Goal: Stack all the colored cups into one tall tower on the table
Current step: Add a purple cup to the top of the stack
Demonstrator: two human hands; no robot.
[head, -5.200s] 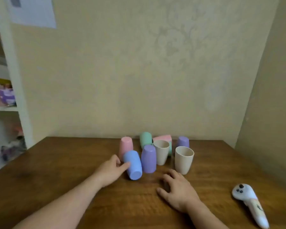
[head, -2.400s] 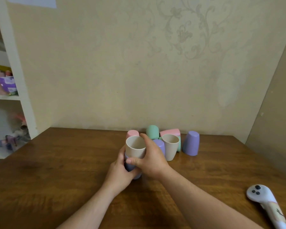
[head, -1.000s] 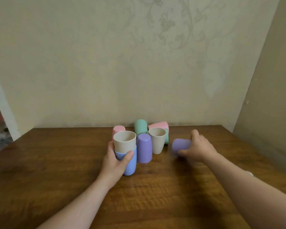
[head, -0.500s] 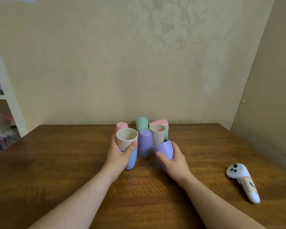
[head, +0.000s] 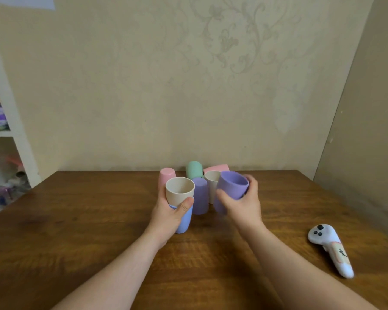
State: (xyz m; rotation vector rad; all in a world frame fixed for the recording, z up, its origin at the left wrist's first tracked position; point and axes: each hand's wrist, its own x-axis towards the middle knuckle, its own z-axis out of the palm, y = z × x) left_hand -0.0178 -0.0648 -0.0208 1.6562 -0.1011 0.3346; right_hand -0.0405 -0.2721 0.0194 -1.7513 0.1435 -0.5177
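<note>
My left hand (head: 170,214) grips a stack on the table: a beige cup (head: 179,190), mouth up, nested in a blue cup (head: 185,221). My right hand (head: 240,203) holds a purple cup (head: 232,186) off the table, mouth up and tilted, just right of the stack. Between the hands an upside-down purple cup (head: 200,195) stands. Behind are an upside-down pink cup (head: 166,176), a green cup (head: 194,170), a second beige cup (head: 212,182) mouth up, and a pink cup (head: 216,168) lying on its side.
A white handheld controller (head: 329,249) lies on the wooden table (head: 76,231) at the right. A wall closes the far edge and another the right side. White shelves (head: 7,135) with toys stand at the left.
My right hand has lifted the purple cup from table level, turned it mouth up, and brought it beside the stack. The left hand keeps its hold on the beige-and-blue stack.
</note>
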